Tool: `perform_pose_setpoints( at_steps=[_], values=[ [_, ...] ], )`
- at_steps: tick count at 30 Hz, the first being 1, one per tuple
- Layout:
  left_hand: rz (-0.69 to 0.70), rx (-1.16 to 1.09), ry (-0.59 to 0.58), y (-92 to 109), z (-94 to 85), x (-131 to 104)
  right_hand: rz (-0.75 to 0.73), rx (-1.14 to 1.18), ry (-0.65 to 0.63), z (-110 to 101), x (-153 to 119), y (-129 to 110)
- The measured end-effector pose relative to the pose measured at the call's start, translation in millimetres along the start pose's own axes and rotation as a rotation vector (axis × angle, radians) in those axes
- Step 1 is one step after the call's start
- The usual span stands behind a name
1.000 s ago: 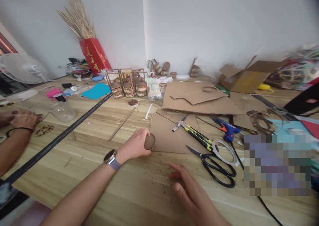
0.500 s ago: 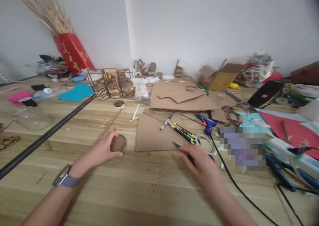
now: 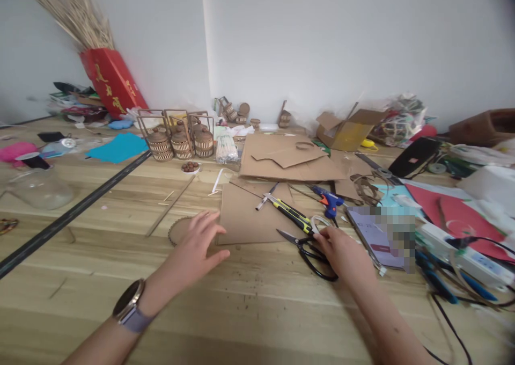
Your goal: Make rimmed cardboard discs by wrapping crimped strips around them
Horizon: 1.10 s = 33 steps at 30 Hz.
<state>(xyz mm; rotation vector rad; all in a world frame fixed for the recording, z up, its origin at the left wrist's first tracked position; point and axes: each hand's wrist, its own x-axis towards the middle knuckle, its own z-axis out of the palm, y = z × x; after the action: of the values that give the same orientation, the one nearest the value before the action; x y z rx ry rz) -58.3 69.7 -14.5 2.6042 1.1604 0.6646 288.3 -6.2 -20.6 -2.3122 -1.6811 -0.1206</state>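
Observation:
My left hand (image 3: 201,247) is open with spread fingers, over the right side of a round brown disc (image 3: 179,231) with a braided edge, and it holds nothing. On the right, my right hand (image 3: 346,255) has its fingertips closed on the near edge of a whitish ring (image 3: 319,221), whose lower part is hidden. Black-handled scissors (image 3: 314,256) lie just left of this hand, their tip by the cardboard sheet (image 3: 249,220). A yellow-black utility knife (image 3: 292,216) and a pen (image 3: 266,196) rest on that sheet. Behind the ring is a blue glue gun (image 3: 330,201).
Lidded woven baskets (image 3: 183,142) and a bowl of brown beads (image 3: 190,167) stand at the back left. More cardboard (image 3: 281,161) lies behind the sheet. To the right are a phone (image 3: 376,239), a power strip (image 3: 462,252) and blue-handled pliers (image 3: 436,279). A thin strip (image 3: 169,206) lies left.
My left hand has let go of the round disc and moved right, opening out. My right hand has left the scissors and moved right to the whitish ring. The view has shifted slightly.

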Motion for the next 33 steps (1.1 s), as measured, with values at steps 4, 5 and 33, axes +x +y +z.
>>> perform_pose_setpoints(
  at_steps=[4,5,33],
  values=[
    [0.010,-0.018,-0.073,0,7.7,-5,-0.081,0.048,0.006,-12,-7,-9],
    [0.013,-0.022,-0.081,-1,8.6,-6,-0.116,0.065,-0.004,-15,-12,-14],
    [0.231,-0.077,0.123,86,30.4,-18,-0.446,0.647,-0.193,4,-71,-86]
  ],
)
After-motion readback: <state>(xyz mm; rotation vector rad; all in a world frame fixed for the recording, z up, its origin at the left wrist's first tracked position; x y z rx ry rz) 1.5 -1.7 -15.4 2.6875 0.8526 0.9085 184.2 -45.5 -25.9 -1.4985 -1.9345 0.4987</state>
